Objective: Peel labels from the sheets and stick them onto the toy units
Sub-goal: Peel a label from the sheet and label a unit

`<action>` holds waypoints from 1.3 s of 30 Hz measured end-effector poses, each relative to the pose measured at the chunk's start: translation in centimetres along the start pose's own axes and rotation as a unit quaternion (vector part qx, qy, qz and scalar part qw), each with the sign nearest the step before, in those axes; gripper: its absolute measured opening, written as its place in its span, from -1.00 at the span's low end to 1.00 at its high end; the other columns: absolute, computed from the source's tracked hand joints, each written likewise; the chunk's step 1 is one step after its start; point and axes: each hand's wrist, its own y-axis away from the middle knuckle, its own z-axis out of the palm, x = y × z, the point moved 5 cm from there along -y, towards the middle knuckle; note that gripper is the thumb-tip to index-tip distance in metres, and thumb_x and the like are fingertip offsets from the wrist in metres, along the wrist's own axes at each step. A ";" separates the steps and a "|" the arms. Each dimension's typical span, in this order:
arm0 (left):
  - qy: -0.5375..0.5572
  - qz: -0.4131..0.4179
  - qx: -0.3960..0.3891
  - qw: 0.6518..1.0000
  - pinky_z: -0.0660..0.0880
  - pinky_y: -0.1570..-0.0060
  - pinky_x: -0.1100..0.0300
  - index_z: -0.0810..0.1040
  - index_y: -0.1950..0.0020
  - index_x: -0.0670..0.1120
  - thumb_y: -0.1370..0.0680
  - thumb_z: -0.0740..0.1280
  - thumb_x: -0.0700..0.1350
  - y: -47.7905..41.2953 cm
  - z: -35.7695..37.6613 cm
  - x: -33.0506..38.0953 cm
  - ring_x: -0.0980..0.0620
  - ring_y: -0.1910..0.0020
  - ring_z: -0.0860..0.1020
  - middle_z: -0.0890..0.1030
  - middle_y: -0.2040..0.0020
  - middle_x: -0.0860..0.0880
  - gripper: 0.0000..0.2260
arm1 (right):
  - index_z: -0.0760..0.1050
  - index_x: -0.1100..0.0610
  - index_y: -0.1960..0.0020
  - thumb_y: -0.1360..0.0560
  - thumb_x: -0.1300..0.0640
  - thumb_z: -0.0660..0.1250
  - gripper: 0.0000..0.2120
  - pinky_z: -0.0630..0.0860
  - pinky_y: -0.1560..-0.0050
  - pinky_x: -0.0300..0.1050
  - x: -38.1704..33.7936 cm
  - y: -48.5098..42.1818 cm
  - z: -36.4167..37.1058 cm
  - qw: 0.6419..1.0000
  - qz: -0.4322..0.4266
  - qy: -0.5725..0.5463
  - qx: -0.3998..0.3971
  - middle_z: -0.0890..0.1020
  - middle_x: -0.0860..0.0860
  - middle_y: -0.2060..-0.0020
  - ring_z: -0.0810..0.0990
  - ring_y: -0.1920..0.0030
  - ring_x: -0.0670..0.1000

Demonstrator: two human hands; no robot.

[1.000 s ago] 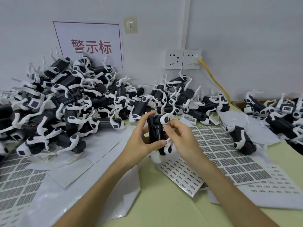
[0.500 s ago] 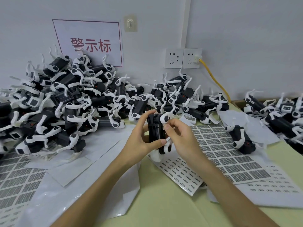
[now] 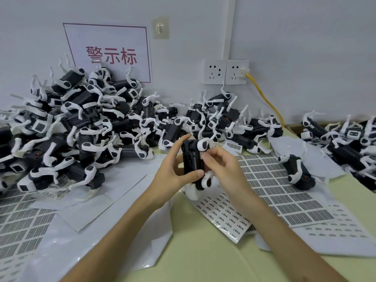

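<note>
My left hand (image 3: 173,169) grips a black toy unit with white legs (image 3: 193,159), belly up, above the table's middle. My right hand (image 3: 221,165) is curled at the unit's right side, and its fingertips pinch a small white label (image 3: 202,155) against the body. Under my right hand lies a label sheet with dark rectangular labels (image 3: 274,180). A sheet of small barcode labels (image 3: 219,212) lies in front of it. Another label sheet (image 3: 22,224) lies at the far left.
A big heap of black-and-white toy units (image 3: 81,127) fills the back left, up against the wall. More units (image 3: 350,139) are piled at the right, and a single one (image 3: 297,171) lies on the sheets. White backing papers (image 3: 97,200) cover the left table. A yellow cable (image 3: 264,96) hangs from the wall socket.
Both hands have stayed on the toy unit in almost the same place. The fingers of my right hand have shifted slightly on the unit's side.
</note>
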 end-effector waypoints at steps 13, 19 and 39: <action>0.047 -0.047 -0.089 0.994 0.57 -0.27 -0.13 0.28 -0.60 0.23 -0.52 0.42 -0.25 0.8 0.1 0.2 -0.30 -0.29 0.59 0.60 -0.29 -0.30 -0.26 | 0.45 0.17 0.19 -0.50 0.08 0.38 -0.80 0.41 0.30 -0.27 -0.6 0.4 0.9 0.989 -0.012 -0.094 -0.116 0.47 -0.09 0.43 0.44 0.38 -0.11; 0.059 -0.061 -0.104 0.991 0.48 -0.33 -0.24 0.28 -0.62 0.21 -0.48 0.43 -0.20 1.0 -0.2 0.4 -0.43 -0.30 0.51 0.56 -0.24 -0.39 -0.24 | 0.46 0.04 0.28 -0.54 0.09 0.32 -0.78 0.37 0.29 -0.26 -0.7 0.6 1.1 0.985 -0.005 -0.107 -0.132 0.40 0.02 0.40 0.38 0.34 -0.06; 0.233 -0.132 0.050 0.962 0.64 0.10 0.13 0.50 -0.37 -0.27 -0.54 0.44 -0.04 -0.1 -1.7 -0.1 -0.07 0.18 0.68 0.71 0.05 -0.17 -0.52 | 0.51 0.12 0.25 -0.37 0.12 0.39 -0.91 0.41 0.02 -0.01 -0.7 -0.2 -0.3 0.994 -0.071 -0.081 -0.032 0.56 0.04 0.26 0.50 0.19 -0.04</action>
